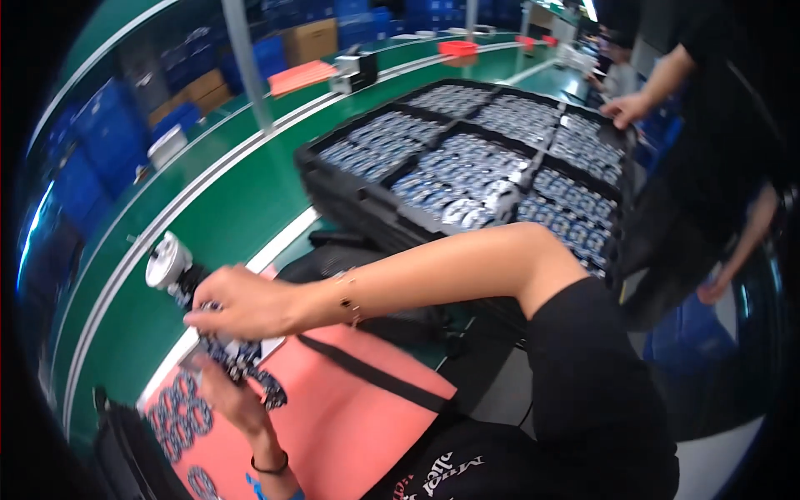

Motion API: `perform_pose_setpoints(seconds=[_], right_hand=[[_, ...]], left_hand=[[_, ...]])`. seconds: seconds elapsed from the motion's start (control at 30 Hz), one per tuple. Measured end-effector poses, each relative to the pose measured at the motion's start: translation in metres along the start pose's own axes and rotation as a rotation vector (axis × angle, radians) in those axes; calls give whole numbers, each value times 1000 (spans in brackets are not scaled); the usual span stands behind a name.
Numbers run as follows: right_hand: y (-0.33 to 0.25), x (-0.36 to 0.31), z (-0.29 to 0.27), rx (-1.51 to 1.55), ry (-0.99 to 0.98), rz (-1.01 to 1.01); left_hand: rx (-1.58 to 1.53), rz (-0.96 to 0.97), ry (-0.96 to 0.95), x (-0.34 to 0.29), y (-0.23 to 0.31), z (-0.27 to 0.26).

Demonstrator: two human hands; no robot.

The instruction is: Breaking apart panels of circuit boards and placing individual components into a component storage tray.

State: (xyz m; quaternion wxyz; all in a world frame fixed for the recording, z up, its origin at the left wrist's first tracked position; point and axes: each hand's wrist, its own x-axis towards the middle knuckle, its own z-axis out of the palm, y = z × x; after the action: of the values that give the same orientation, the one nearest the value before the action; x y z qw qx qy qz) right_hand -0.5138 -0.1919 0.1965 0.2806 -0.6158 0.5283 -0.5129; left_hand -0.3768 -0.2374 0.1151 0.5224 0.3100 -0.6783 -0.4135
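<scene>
Blue-and-white round parts fill nearly everything near me. My right hand [246, 302] reaches across my body and closes on a strip of linked round parts [237, 354] near its top, just below a white capped reel [168, 260] that sits at the edge of the green conveyor belt [233, 208]. My left hand [233, 400] comes up from below, fingers curled about the lower end of the same strip, so both hands are gripping it over the salmon-pink sheet [350, 425] on the bench. More of the same parts lie in rows on that sheet by my left wrist. I judge I am mid-way through handling this one strip, pulling or separating it. The next move calls for a steady grip with both hands, so no piece drops. Beyond my forearm a black tray [367, 204] holds many more parts, and another person's hand [627, 108] rests at its far corner.
</scene>
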Motion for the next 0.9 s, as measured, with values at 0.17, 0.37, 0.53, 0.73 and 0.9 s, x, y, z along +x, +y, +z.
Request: perform_pose_setpoints(seconds=[0.17, 0.37, 0.53, 0.73, 0.9], right_hand=[[23, -4, -4, 155, 50, -4], [26, 3, 0, 360, 121, 197], [10, 14, -19, -243, -216, -66], [12, 12, 5, -337, -113, -213], [-14, -12, 5, -104, -53, 104]], left_hand=[[-151, -31, 3, -3, 2, 15], [-553, 63, -77, 5, 3, 3], [-475, -229, -472, 24, -1, -20], [-250, -36, -498, 6, -10, -24], [-313, -268, -62, 7, 9, -25]])
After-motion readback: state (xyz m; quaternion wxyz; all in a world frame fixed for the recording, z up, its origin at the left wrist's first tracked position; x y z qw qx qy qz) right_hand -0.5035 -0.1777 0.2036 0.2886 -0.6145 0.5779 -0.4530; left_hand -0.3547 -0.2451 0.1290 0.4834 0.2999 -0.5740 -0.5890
